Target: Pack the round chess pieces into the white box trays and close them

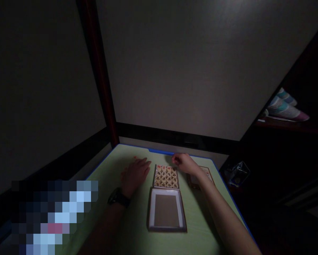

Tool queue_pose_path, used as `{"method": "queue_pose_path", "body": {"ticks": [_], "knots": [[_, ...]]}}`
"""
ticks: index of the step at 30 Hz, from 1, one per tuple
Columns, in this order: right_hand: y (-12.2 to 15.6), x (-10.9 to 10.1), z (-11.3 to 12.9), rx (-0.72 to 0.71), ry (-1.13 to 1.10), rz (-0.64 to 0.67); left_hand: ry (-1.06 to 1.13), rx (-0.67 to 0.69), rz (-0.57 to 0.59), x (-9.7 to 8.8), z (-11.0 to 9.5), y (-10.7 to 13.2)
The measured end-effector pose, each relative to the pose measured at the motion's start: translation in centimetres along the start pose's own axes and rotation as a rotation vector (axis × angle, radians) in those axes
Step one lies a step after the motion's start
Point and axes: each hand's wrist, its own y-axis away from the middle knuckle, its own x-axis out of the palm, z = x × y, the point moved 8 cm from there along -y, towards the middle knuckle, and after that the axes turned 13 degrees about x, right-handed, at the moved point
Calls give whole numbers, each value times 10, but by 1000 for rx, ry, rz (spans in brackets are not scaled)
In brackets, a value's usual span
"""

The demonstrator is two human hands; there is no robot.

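Note:
In the head view, a shallow square box holds rows of round wooden Chinese chess pieces. Characters on the far row are partly red; the nearer rows have dark ones. Its lid, or a matching tray, lies with its inside up at the box's near edge. My left hand, with a dark watch on the wrist, lies left of the box, fingers stretched out over a few loose red-marked pieces. Beyond the box's far right corner is my right hand, its fingers curled together. What they may pinch is hidden.
A flat brown-edged box or board lies partly under my right forearm. The green tabletop has a blue edge and stands against a wall. To the right, a shiny package sits lower, and striped fabric items rest on a shelf.

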Motion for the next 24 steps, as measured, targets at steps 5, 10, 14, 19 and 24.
{"method": "queue_pose_path", "body": {"ticks": [5,10,14,19,24], "knots": [[1,-1,3,5,-10,15,-11,-10,75,6,-6,0],[0,4,1,4,2,25,10,-66,76,5,0,0],[0,9,6,-11,-60,37,76,-61,-46,2,0,-1],[-3,34,17,49,-494,161,99,92,-233,-10,-26,-2],[-4,58,25,83,-822,316,60,240,-312,-17,-58,2]]}}
